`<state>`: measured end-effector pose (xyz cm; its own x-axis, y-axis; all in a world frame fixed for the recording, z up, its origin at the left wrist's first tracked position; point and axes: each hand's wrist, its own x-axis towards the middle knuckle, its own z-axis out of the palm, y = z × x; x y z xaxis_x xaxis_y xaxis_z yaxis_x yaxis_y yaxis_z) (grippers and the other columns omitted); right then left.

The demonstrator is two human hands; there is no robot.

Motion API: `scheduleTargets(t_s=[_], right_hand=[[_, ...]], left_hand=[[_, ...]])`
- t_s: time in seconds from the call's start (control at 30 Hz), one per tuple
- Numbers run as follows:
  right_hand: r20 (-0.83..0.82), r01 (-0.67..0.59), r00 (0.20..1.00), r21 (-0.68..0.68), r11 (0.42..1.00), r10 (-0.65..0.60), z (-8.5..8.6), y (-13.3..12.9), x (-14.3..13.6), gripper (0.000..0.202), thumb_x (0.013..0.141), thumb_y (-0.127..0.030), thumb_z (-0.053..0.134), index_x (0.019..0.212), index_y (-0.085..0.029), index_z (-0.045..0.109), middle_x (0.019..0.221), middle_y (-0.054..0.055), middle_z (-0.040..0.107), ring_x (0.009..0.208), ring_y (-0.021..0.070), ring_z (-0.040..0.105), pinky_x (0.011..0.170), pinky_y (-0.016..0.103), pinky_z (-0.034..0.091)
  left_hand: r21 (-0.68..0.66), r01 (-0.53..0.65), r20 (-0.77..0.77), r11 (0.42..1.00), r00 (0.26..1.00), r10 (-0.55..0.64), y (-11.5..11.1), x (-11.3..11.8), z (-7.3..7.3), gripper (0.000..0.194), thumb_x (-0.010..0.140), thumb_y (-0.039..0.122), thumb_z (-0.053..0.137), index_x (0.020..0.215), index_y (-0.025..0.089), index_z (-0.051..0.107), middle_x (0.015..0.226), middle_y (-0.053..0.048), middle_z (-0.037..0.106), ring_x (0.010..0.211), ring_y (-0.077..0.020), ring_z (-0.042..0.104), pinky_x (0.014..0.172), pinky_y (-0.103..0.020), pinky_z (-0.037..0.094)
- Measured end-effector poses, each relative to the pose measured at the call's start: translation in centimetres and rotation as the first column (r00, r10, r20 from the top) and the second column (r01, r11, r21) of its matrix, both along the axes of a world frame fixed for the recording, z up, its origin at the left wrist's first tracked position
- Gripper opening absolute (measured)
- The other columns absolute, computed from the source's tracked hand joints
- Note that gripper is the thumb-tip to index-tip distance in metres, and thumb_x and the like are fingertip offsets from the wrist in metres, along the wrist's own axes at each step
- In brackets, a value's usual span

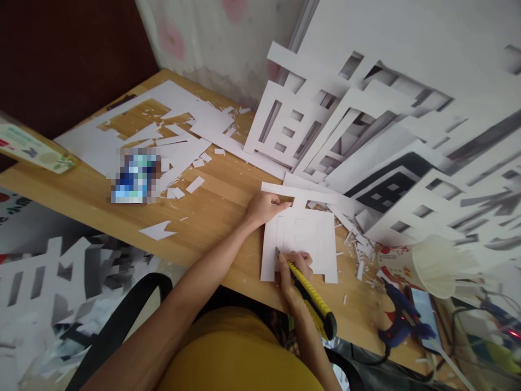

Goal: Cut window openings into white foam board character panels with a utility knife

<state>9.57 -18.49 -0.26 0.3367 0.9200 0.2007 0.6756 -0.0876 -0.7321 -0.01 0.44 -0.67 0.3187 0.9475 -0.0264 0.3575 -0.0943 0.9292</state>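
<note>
The left hand [264, 209] is partly curled, thumb stretched out over the top left of a white card [313, 244]; the other fingers are mostly hidden, so I cannot tell whether it pinches the card or only presses it. The right hand [291, 269] is closed around a yellow and black craft knife [309, 290], blade pointing away from the body at the card, handle end slanting back past the wrist.

The card lies flat on the table [228, 190], between the left hand and the front edge, partly under the right hand. A wide opening with 1 upright strip across it runs near its top, by the left thumb. Faint straight lines mark upright and small boxy shapes beyond the right hand, and 2 legs stick out at the near edge.

Left of the left hand, past a bare stretch of wood, lie a pixelated object [136, 176], small paper scraps [195, 184] and a large cut sheet [91, 144]. Beyond both hands and to the right, tall white panels [407, 32] with window holes crowd the back. Right of the right hand, a narrow strip of littered wood leads to a paper cup [431, 266] and a blue glue gun [401, 315]. The table's front edge runs just under the right wrist.
</note>
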Motion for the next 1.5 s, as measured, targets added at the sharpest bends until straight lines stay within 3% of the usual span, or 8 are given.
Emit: scheduleTargets(t_s=[0.7, 1.17, 1.5], right_hand=[[-0.004, -0.055, 0.998, 0.057, 0.997, 0.056, -0.7, -1.0, 0.5, 0.028, 0.094, -0.038, 0.057, 0.069, -0.027, 0.055, 0.064, -0.001, 0.052, 0.079, 0.023, 0.051, 0.083, 0.045, 0.044], [-0.031, -0.057, 0.998, 0.004, 0.998, 0.057, -0.2, -0.8, 0.6, 0.03, 0.093, -0.041, 0.055, 0.067, -0.027, 0.055, 0.061, -0.001, 0.053, 0.074, 0.0221, 0.052, 0.083, 0.046, 0.044], [-0.086, -0.028, 0.996, -0.051, 0.998, 0.023, 1.4, 0.2, 0.9, 0.03, 0.091, -0.041, 0.061, 0.068, -0.024, 0.054, 0.067, -0.001, 0.053, 0.079, 0.0203, 0.05, 0.072, 0.035, 0.04]], left_hand=[[0.001, 0.011, -0.006, 1.0, 1.0, -0.011, 0.0, 0.0, -0.1, 0.045, 0.077, 0.052, 0.07, 0.05, 0.019, 0.055, 0.053, 0.002, 0.054, 0.056, -0.0113, 0.046, 0.055, -0.029, 0.027], [0.018, 0.013, 0.0, 1.0, 1.0, -0.013, 0.2, 0.0, -0.4, 0.047, 0.077, 0.053, 0.07, 0.05, 0.019, 0.052, 0.052, 0.003, 0.051, 0.054, -0.0106, 0.043, 0.055, -0.029, 0.026], [0.006, 0.012, -0.007, 1.0, 1.0, -0.012, 0.6, 0.1, -0.1, 0.049, 0.077, 0.056, 0.07, 0.05, 0.019, 0.053, 0.051, 0.003, 0.051, 0.056, -0.0118, 0.048, 0.054, -0.029, 0.027]])
